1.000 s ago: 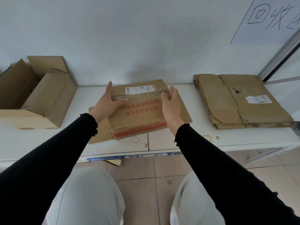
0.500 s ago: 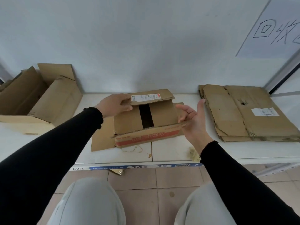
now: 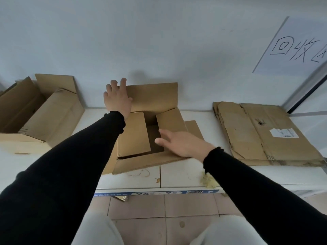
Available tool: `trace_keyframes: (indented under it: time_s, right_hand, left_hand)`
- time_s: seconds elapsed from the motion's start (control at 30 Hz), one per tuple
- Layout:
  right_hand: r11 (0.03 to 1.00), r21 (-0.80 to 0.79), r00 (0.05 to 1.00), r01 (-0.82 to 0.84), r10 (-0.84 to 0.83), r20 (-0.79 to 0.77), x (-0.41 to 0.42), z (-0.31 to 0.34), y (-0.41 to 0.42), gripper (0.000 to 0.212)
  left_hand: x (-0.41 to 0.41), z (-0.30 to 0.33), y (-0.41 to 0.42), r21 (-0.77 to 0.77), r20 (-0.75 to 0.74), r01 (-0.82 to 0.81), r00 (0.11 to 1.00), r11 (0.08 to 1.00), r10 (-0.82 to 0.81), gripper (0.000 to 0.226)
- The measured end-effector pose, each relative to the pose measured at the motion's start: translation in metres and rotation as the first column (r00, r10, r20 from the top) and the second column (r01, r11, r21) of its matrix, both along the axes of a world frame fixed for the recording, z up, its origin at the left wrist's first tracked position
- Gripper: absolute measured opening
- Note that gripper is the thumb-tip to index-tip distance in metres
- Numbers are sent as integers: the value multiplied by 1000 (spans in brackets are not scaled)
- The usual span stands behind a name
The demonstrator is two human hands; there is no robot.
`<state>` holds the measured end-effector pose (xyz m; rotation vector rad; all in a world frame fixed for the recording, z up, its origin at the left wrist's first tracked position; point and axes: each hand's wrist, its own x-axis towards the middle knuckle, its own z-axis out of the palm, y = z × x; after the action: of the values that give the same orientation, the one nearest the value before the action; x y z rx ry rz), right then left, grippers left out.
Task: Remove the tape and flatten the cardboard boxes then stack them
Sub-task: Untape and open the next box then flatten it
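The opened box lies between both hands: left hand flat-fingered on its raised far flap, right hand open over the inner right flap, holding nothing.

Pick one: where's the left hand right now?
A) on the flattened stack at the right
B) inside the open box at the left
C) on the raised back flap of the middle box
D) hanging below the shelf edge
C: the left hand lies with fingers spread on the left end of the raised back flap of the middle box, apart from the flattened stack and the open box at the left.
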<state>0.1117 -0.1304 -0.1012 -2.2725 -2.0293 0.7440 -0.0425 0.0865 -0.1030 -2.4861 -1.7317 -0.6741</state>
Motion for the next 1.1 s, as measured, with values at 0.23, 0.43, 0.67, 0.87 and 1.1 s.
trace_keyframes:
  time_s: [0.23,0.43,0.67,0.87,1.1]
  right_hand:
    - [972,218,992,-88,67,103,-9,-40,-4,84]
    - [906,424,973,-11,-89,215,-11,-36,-9,79]
    - [606,652,880,456,-416,-229,11,-15,-29,36]
    - [258,219,301,941,-343,-890,30,4,-32,40]
    - [188,-186,-177,964,-64,-982,39,45,-52,40]
  left_hand:
    - [7,-39,-14,-173,-248,215,935,961,-254,81]
    - [7,-29,-15,-389,-230,164,935,906,-268,111]
    - [-54,17,0,-595,432,376,895,710,-112,68]
    - [-111,27,-31,-783,551,385,794,488,258,30]
    - [-138,93,-87,-627,721,594,688,503,87,34]
